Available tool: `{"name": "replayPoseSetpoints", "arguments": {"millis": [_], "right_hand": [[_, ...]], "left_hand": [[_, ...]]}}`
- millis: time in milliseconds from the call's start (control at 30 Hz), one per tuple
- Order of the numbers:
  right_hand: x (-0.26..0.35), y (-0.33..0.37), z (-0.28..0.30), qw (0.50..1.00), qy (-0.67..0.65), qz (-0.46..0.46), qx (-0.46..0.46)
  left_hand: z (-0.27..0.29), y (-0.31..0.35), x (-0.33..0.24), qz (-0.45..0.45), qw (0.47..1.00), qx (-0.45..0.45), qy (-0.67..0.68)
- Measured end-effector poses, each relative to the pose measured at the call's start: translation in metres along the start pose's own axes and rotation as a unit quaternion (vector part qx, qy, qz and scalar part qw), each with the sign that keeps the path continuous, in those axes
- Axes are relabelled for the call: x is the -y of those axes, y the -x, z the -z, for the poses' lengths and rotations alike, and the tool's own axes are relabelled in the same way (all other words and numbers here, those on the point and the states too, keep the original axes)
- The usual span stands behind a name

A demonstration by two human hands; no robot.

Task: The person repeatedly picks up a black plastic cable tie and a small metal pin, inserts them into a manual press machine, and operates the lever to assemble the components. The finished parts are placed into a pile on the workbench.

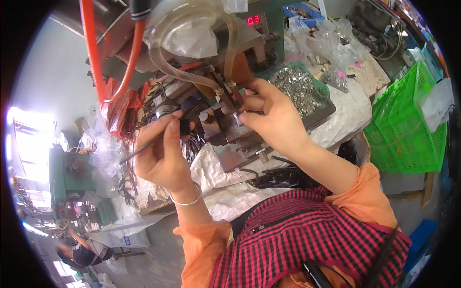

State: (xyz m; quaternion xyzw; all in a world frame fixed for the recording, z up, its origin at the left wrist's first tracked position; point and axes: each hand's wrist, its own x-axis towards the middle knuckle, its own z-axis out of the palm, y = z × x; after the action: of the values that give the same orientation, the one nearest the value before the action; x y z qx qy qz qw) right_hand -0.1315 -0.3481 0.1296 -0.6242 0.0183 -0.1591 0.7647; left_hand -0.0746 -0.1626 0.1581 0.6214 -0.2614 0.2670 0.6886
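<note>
My left hand (163, 153) is closed around a thin dark strip (142, 150), pinched between thumb and fingers. A small black block (185, 126) shows at its fingertips; I cannot tell whether it joins the strip. My right hand (278, 117) is bent round the front of the machine's metal fixture (224, 126). Its thumb presses a small silvery metal piece (237, 119) there, and the fingertips are partly hidden behind the fixture. Two clear hoses (194, 79) end at copper-coloured electrode arms (225, 96) just above that spot.
Right of the fixture, a tray of small metal parts (295, 89) sits on the bench. Bags of parts (336, 79) lie beyond it, and a green plastic crate (408, 125) stands at right. An orange hose (91, 53) hangs at upper left. Another person (84, 252) works at lower left.
</note>
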Motion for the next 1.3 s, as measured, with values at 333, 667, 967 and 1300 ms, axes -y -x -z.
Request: {"name": "replayPoseSetpoints", "arguments": {"millis": [333, 667, 967, 1300], "right_hand": [[-0.07, -0.001, 0.122, 0.742, 0.644, 0.128, -0.137], [-0.103, -0.037, 0.115, 0.727, 0.628, 0.267, -0.073], [-0.091, 0.008, 0.164, 0.938, 0.178, 0.085, -0.286], [-0.103, -0.028, 0.111, 0.934, 0.176, 0.126, -0.285]], "left_hand": [[-0.036, 0.059, 0.029, -0.359, 0.88, 0.226, -0.213], [-0.032, 0.064, 0.024, -0.304, 0.89, 0.251, -0.229], [0.082, 0.1, 0.017, -0.033, 0.909, 0.02, -0.415], [0.111, 0.082, 0.142, 0.293, 0.763, 0.13, -0.561]]}}
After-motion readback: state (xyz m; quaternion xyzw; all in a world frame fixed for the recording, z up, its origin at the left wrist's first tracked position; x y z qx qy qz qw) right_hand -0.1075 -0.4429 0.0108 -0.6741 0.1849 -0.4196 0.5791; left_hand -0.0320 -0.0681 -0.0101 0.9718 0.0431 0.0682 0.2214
